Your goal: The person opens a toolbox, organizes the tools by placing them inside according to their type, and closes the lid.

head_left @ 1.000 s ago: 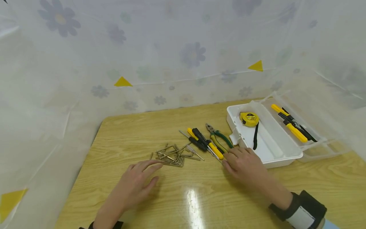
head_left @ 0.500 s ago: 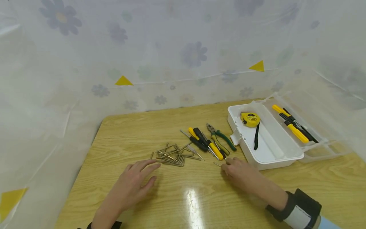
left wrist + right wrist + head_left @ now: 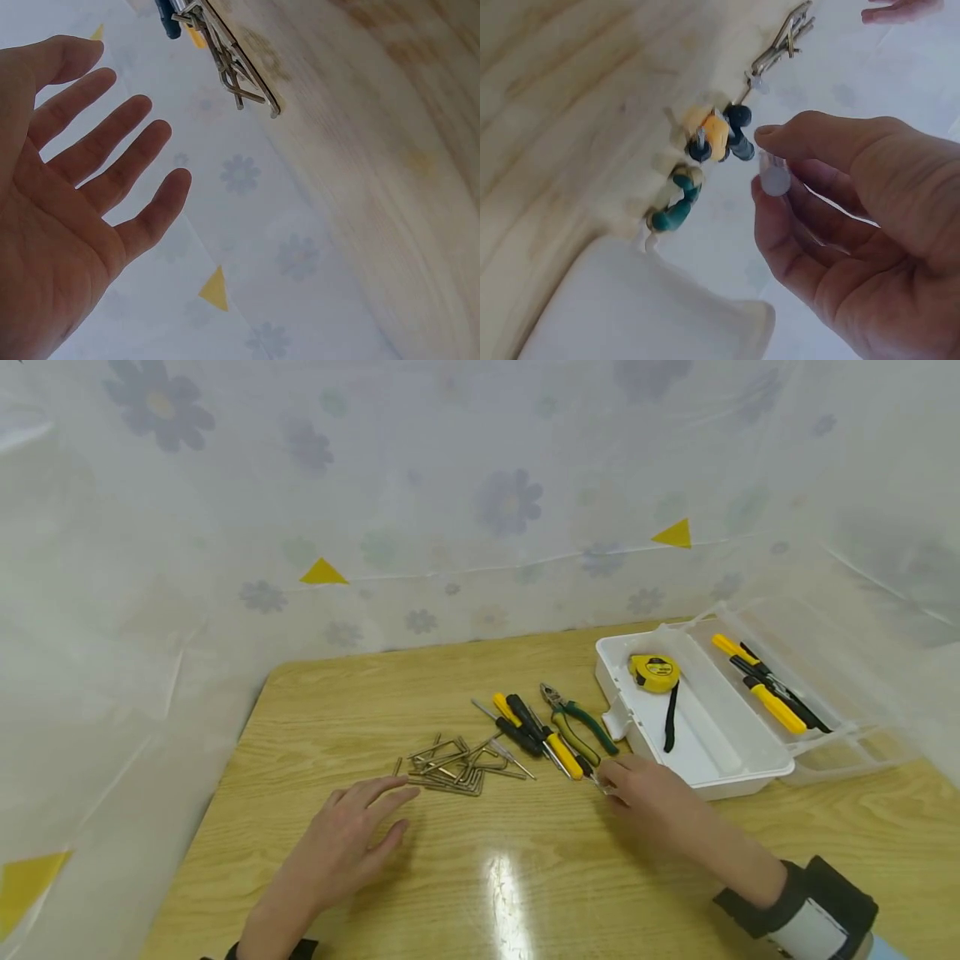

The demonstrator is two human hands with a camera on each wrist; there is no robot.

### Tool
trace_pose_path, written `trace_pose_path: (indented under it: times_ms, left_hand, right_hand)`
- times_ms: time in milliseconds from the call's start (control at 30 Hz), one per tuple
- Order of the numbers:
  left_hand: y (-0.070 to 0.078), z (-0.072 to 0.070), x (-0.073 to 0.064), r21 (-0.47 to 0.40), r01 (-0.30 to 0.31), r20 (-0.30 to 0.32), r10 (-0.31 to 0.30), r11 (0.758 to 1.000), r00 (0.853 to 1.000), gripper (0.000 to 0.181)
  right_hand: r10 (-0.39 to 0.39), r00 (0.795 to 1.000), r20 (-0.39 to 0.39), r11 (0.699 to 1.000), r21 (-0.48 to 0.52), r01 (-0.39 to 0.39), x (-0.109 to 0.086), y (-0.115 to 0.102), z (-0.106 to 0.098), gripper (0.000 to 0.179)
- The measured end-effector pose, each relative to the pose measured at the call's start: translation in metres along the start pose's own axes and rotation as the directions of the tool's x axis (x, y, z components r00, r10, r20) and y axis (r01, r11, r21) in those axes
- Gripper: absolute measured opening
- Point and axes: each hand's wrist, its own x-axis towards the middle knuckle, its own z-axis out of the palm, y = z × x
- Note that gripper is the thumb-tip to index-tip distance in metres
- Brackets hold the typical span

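Observation:
My right hand (image 3: 645, 789) pinches a small clear-handled tool, like a slim screwdriver (image 3: 776, 180), between thumb and fingers, just above the table by the white box. Its handle's round end faces the right wrist camera; the rest is partly hidden. Fingers spread and relaxed, my left hand (image 3: 341, 839) holds nothing; its fingertips are near a loose pile of brass-coloured hex keys (image 3: 474, 789). Another clear-handled screwdriver (image 3: 501, 748) lies against that pile. Yellow-and-black screwdrivers (image 3: 564, 755) lie in the middle, alongside green-handled pliers (image 3: 592, 725).
An open white toolbox (image 3: 675, 793) stands at the right, holding a yellow tape measure (image 3: 655, 673) with a black strap. Yellow-and-black tools (image 3: 780, 706) lie in its translucent lid (image 3: 847, 764). A flowered plastic curtain (image 3: 450, 527) surrounds the wooden table (image 3: 345, 693).
My right hand has come away from the pliers' handles, dipped toward a thin metal rod at the table, then moved right and up with the clear-handled screwdriver. My left hand has barely moved.

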Motion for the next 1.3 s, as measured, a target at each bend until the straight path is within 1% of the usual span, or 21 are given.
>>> trace_pose_path:
  times_ms: [133,233,367,467,533,667,767,867,1067,1167,1300]
  left_hand:
    - [0.0,0.0,0.001,0.006,-0.004,-0.007,0.004,1.0,1.0,0.042]
    - [0.001,0.0,0.001,0.002,-0.004,-0.008,0.004,1.0,1.0,0.041]
    - [0.002,0.001,0.002,-0.007,0.005,0.011,-0.005,1.0,1.0,0.04]
    - [0.002,0.003,0.003,-0.003,-0.011,0.012,0.011,1.0,1.0,0.041]
    - [0.003,0.005,0.004,0.0,-0.033,0.003,0.033,0.999,0.999,0.042]
    - [0.007,0.008,0.008,0.005,-0.066,-0.003,0.066,0.998,0.998,0.042]
    - [0.01,0.01,0.011,0.007,-0.082,0.003,0.082,0.997,0.997,0.041]
    - [0.014,0.013,0.014,0.006,-0.103,0.013,0.103,0.995,0.995,0.042]
    - [0.023,0.02,0.016,-0.03,-0.121,0.066,0.122,0.992,0.99,0.041]
    - [0.027,0.023,0.018,-0.041,-0.134,0.082,0.137,0.99,0.987,0.04]
    - [0.032,0.027,0.021,-0.037,-0.157,0.082,0.159,0.987,0.984,0.04]
  right_hand:
    - [-0.053,0.99,-0.127,0.998,-0.026,0.05,-0.002,0.008,-0.004,0.034]
    - [-0.075,0.979,-0.191,0.996,-0.054,0.065,-0.003,0.015,-0.007,0.032]
    - [-0.058,0.969,-0.24,0.996,-0.078,0.04,-0.005,0.024,-0.012,0.032]
    - [-0.038,0.96,-0.277,0.996,-0.086,0.015,-0.008,0.03,-0.016,0.033]
    - [-0.035,0.95,-0.31,0.996,-0.089,0.007,-0.01,0.034,-0.019,0.032]
    - [-0.032,0.923,-0.383,0.995,-0.104,-0.009,-0.014,0.045,-0.026,0.033]
    - [-0.013,0.902,-0.431,0.991,-0.125,-0.046,-0.019,0.053,-0.034,0.032]
    - [0.031,0.88,-0.473,0.987,-0.125,-0.101,-0.025,0.063,-0.043,0.031]
    - [0.085,0.833,-0.547,0.975,-0.128,-0.184,-0.036,0.084,-0.057,0.025]
    - [0.116,0.818,-0.564,0.966,-0.127,-0.224,-0.04,0.093,-0.062,0.022]
    - [0.192,0.815,-0.547,0.951,-0.1,-0.291,-0.046,0.104,-0.064,0.018]
